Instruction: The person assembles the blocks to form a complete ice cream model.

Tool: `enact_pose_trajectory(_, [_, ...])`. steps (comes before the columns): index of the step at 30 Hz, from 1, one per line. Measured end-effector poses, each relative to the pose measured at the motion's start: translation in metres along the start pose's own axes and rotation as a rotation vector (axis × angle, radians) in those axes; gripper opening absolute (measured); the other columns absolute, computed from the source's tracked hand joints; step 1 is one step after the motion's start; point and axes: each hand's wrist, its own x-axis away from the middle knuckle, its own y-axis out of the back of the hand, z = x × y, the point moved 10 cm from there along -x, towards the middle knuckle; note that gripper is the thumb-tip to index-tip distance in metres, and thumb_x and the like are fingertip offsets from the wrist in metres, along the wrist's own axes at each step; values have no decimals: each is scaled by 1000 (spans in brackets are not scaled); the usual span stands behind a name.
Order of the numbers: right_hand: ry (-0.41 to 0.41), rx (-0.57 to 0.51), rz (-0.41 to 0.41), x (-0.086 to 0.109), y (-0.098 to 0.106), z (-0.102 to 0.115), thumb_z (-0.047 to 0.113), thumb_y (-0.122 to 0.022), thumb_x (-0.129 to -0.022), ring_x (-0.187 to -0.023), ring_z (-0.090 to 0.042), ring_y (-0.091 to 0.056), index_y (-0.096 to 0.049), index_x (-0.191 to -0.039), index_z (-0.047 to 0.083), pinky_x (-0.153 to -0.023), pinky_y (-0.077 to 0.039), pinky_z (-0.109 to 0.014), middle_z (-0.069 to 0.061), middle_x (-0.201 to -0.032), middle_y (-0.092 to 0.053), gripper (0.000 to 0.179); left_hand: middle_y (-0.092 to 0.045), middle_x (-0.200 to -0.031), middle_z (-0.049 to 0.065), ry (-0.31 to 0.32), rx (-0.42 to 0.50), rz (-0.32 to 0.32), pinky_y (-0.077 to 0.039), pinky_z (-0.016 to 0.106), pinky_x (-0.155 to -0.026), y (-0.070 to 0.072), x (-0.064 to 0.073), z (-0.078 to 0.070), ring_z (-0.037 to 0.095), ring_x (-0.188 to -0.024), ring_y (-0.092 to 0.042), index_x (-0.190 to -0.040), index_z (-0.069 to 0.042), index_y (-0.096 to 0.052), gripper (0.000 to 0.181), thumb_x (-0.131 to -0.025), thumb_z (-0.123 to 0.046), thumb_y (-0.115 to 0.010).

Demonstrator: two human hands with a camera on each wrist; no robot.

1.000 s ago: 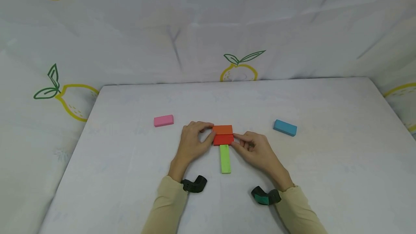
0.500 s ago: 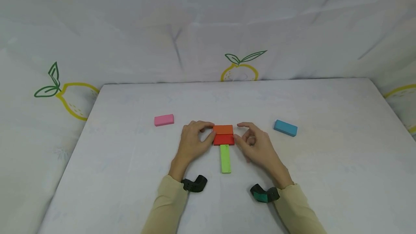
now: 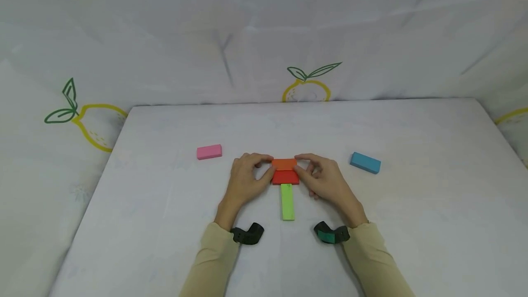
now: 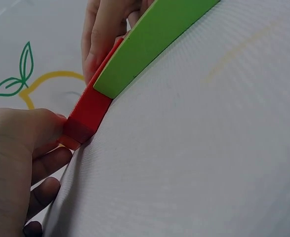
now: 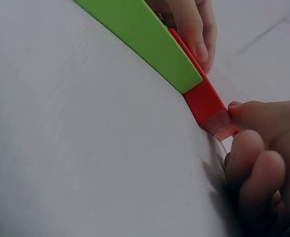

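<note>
In the head view, an orange block (image 3: 284,164) lies along the far side of a red block (image 3: 285,177), and the two touch. A light green block (image 3: 287,201) points toward me from the middle of the red block's near side. My left hand (image 3: 249,178) pinches the left end of the orange block, index finger at the far corner, thumb at the near one. My right hand (image 3: 323,177) pinches its right end in the same way. In the left wrist view, the red block (image 4: 93,108) meets the end of the green block (image 4: 149,47); the orange one is mostly hidden.
A pink block (image 3: 209,151) lies to the left behind my left hand. A blue block (image 3: 365,162) lies to the right beyond my right hand. All rest on a white-covered table (image 3: 144,223), with a lemon-printed cloth (image 3: 173,35) behind its far edge.
My right hand has left the right end of the red block, opened its finger and thumb, and moved slightly away from me to pinch the orange block. The left hand stays in place.
</note>
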Motion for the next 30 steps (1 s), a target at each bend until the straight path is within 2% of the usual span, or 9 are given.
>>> enact_pose_trajectory(19, [27, -11, -13, 2, 0, 2, 23, -70, -97, -37, -11, -52, -67, -130, 5, -40, -43, -23, -8, -74, -57, 38, -76, -99, 5, -11, 7, -7, -44, 39, -86, 1, 1, 1, 21, -88, -62, -113, -10, -76, 25, -90, -20, -74])
enact_pose_trajectory(26, [13, -12, -15, 1, 0, -1, 23, -71, -97, -37, -12, -53, -67, -130, 6, -41, -44, -23, -7, -73, -56, 37, -76, -101, 7, -69, 41, -69, -48, 36, -81, 8, 0, 1, 21, -85, -62, -111, -8, -76, 23, -89, -16, -74])
enact_pose_trajectory(30, [13, -15, -15, 2, 0, 0, 23, -71, -97, -38, -12, -53, -67, -130, 6, -41, -45, -23, -7, -73, -57, 38, -76, -103, 7, -80, 32, -141, -50, 37, -80, 20, -1, 2, 22, -87, -63, -110, -7, -76, 22, -89, -15, -74])
